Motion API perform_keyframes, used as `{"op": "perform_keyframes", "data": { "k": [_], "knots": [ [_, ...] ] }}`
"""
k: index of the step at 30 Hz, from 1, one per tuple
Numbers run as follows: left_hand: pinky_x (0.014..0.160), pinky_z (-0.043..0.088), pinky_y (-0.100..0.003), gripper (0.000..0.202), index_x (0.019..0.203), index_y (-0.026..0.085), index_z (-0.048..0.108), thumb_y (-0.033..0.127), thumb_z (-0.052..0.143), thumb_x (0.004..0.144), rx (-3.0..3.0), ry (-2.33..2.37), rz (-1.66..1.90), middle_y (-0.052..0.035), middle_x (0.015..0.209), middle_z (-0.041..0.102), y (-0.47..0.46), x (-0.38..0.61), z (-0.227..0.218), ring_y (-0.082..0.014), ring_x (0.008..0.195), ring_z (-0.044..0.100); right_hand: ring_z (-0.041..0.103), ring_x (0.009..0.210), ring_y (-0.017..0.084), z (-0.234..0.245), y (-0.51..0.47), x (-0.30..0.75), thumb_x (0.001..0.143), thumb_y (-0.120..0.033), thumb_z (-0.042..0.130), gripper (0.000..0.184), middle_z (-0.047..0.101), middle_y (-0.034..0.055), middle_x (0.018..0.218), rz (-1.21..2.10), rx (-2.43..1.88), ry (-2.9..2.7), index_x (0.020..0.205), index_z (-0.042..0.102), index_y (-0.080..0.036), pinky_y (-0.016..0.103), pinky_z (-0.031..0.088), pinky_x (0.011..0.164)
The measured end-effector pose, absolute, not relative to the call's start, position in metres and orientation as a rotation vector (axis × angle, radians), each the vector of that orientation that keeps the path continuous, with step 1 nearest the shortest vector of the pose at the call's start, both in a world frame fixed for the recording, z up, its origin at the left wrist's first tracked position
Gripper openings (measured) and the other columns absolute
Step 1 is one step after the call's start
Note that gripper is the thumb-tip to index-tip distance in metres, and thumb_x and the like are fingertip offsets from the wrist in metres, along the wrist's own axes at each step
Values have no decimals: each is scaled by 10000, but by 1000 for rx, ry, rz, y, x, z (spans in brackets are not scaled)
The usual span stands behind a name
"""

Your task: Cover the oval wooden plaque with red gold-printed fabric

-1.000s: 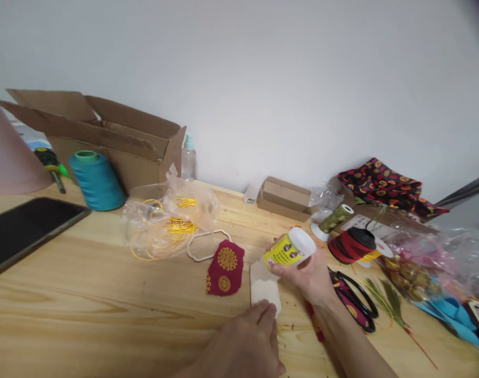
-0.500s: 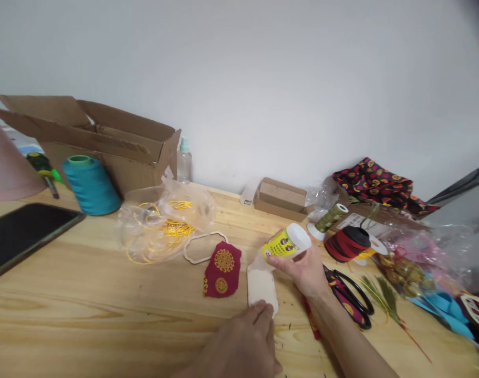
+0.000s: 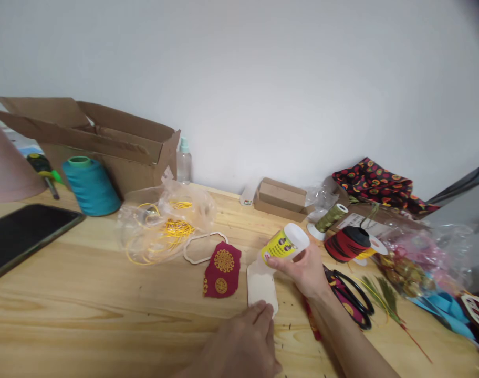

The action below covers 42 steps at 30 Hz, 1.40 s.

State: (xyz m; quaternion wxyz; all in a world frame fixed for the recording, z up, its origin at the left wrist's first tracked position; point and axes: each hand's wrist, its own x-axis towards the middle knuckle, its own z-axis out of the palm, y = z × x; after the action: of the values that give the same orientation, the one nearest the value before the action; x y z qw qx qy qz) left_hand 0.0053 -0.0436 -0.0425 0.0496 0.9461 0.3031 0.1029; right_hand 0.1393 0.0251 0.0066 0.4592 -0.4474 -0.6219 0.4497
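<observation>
My right hand (image 3: 304,270) is closed around a white glue bottle (image 3: 285,242) with a yellow label. The bottle tilts with its narrow end down, close over the upper part of a pale rounded board (image 3: 262,286); whether the tip touches it I cannot tell. My left hand (image 3: 249,336) holds down the board's lower end, its fingertips on the edge. Left of the board lies a dark red fabric piece (image 3: 222,275) with gold patterns. It overlaps a thin pale scalloped frame (image 3: 192,256). Black-handled scissors (image 3: 355,294) lie by my right forearm.
A cardboard box (image 3: 117,144), a teal thread cone (image 3: 92,186), a phone (image 3: 24,231) and a bag of yellow cord (image 3: 172,226) stand or lie left. At right are a red thread spool (image 3: 345,244), a green spool (image 3: 330,218) and plastic bags (image 3: 420,257).
The glue bottle and my right hand have shifted very slightly left. My left hand and the board look unchanged.
</observation>
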Motion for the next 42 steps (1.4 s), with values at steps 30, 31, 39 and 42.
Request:
{"op": "perform_keyframes", "data": {
  "k": [30, 31, 39, 42],
  "knots": [
    [865, 444, -298, 430, 1001, -28, 594, 330, 463, 803, 2935, 864, 349, -230, 1065, 588, -43, 3, -43, -261, 1014, 547, 611, 588, 187, 7, 26, 135, 521, -237, 748, 227, 678, 24, 656, 1034, -1131, -1430, 690, 614, -169, 282, 505, 542],
    [867, 443, -299, 432, 1003, -28, 592, 331, 459, 805, 2932, 864, 350, -232, 1067, 586, -43, 3, -43, -261, 1014, 547, 611, 582, 186, 6, 27, 135, 517, -239, 750, 228, 678, 23, 651, 1019, -1140, -1422, 686, 615, -167, 280, 505, 538],
    [868, 440, -300, 416, 996, -19, 598, 325, 496, 785, 2894, 874, 325, -226, 1084, 582, -43, 3, -42, -265, 1031, 535, 616, 601, 182, 2, 28, 137, 510, -208, 753, 228, 679, 24, 671, 1021, -1134, -1383, 689, 619, -165, 268, 497, 553],
    [864, 439, -304, 416, 993, -25, 594, 322, 496, 786, 2894, 863, 351, -230, 1091, 579, -44, 4, -44, -265, 1033, 530, 620, 606, 186, 2, 33, 145, 470, -198, 771, 279, 681, 25, 680, 953, -1195, -1304, 698, 617, -155, 273, 498, 558]
  ]
}}
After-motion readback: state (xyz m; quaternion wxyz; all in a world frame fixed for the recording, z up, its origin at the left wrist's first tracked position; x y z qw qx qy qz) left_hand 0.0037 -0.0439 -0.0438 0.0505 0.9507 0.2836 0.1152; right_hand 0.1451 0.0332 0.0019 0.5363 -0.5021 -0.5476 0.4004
